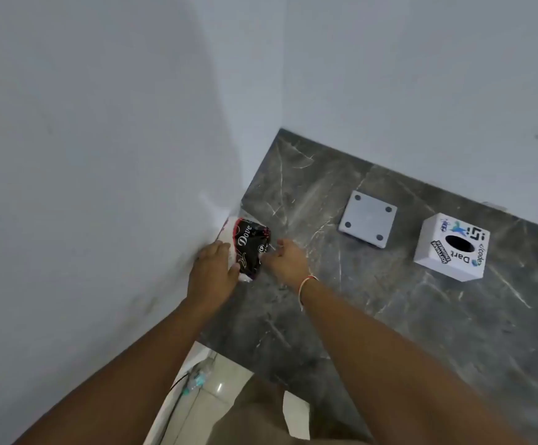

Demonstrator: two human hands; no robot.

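Pale walls corner a dark grey veined marble counter, where a black-and-white Dove packet sits jammed against the left wall. Left of the packet, the left hand grips it, hiding its side. Right of it, the right hand curls at its edge; whether it pinches is unclear. Further right, across open counter, lie a grey square four-holed plate and a white stickered cube box.

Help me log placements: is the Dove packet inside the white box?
No, the left hand holds the Dove packet by the wall, apart from the white box.
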